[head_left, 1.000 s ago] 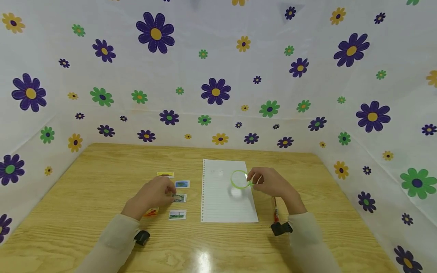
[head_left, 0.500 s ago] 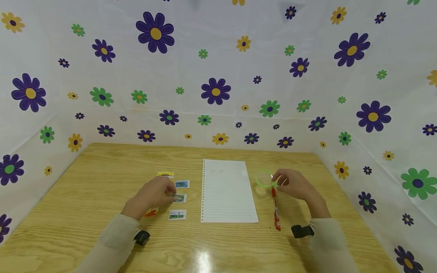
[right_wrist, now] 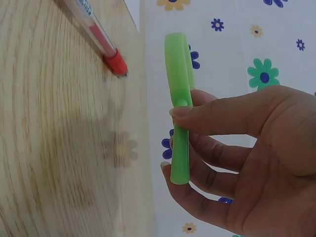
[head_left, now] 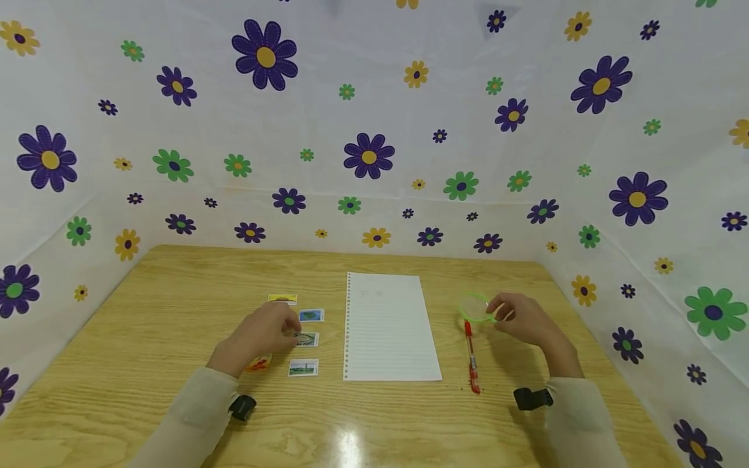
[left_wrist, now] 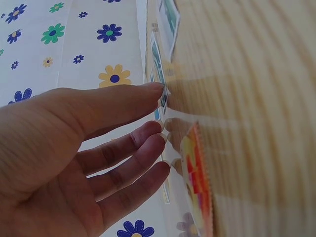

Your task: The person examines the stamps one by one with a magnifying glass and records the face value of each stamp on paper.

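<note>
1. The person's right hand (head_left: 523,318) pinches the short handle of a bright green plastic magnifying glass (right_wrist: 180,163) with a round frame, thumb on one side and fingers on the other
2. The magnifying glass is held above the table, seen edge-on from the right wrist, its ring near the far end of a slim clear-barrelled pen with red ends (head_left: 471,357)
3. The left hand (head_left: 260,335) grasps nothing, its fingers loosely bent beside a small white-bordered green picture card (head_left: 309,339) (whether thumb and card touch, I cannot tell)
4. Around that hand lie a yellow card (head_left: 283,298) and a blue card (head_left: 311,315) farther off, a green landscape card (head_left: 303,368) nearer the person, and a red-orange card (head_left: 257,364) partly hidden by the hand
5. Between cards and pen lies a white lined sheet of paper (head_left: 389,331), holes along its left edge, faint marks near its top
6. Everything rests on a pale wood-grained table (head_left: 175,312), with a white flower-printed covering (head_left: 316,117) behind
</note>
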{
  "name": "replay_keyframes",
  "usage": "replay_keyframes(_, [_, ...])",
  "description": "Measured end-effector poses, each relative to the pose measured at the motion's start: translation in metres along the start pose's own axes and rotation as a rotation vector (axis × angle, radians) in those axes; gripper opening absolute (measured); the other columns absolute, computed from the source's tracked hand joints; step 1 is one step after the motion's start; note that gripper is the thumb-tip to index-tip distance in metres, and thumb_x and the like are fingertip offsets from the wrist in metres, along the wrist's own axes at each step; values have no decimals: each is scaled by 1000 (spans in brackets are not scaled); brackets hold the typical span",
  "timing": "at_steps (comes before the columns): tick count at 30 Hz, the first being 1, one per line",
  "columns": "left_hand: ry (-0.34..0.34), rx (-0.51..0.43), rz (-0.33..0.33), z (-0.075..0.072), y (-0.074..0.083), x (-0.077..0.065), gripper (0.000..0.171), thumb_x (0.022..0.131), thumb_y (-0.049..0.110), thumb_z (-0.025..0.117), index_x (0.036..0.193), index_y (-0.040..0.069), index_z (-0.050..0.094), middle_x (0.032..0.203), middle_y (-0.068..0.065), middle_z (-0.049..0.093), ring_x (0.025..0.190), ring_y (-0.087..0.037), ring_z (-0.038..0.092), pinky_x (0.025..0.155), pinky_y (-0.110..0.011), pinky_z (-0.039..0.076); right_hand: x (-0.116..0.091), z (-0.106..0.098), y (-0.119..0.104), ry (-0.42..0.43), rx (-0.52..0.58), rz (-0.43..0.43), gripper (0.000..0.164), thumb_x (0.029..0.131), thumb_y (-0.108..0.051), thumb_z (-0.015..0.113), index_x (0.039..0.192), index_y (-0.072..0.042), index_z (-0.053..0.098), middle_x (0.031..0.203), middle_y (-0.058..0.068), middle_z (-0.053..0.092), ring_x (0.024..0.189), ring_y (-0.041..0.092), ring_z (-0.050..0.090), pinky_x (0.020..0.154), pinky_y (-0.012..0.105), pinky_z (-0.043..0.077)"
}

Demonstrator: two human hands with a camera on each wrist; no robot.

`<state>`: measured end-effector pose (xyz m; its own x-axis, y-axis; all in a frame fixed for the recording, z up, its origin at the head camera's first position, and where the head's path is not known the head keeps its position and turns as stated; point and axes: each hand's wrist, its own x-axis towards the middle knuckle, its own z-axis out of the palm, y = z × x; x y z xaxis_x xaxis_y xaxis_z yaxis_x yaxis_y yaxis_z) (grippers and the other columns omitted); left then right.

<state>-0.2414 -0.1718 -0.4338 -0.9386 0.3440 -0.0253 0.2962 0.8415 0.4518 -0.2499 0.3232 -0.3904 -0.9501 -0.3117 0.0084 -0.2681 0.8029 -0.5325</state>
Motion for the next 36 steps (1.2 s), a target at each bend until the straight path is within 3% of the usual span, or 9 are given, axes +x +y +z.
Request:
replay_keyframes(11, [-5, 2, -9, -1, 0, 0, 11, 85, 10, 82, 96, 9, 81, 92, -1, 71, 79, -17, 53, 79, -38, 55, -4, -5, 15, 19, 3, 68, 18, 90, 2, 71, 107, 3, 67, 98, 24, 69, 88, 32, 68, 70, 42, 58])
replay_keyframes(23, [-2, 10, -21, 0, 1, 0, 11, 85, 12, 82, 96, 11, 81, 93, -1, 70, 80, -17, 53, 82, -39, 55, -9, -13, 49, 15, -27, 167, 20, 88, 1, 72, 107, 3, 67, 100, 26, 70, 93, 37, 67, 74, 44, 57])
replay_keyframes(36, [0, 0, -11, 0, -2, 1, 11, 85, 11, 82, 96, 11, 81, 93, -1, 69, 81, -17, 53, 82, -39, 56, -12, -18, 61, -3, -58, 276, 22, 88, -3, 74, 108, 3, 67, 103, 29, 68, 94, 39, 66, 74, 44, 56])
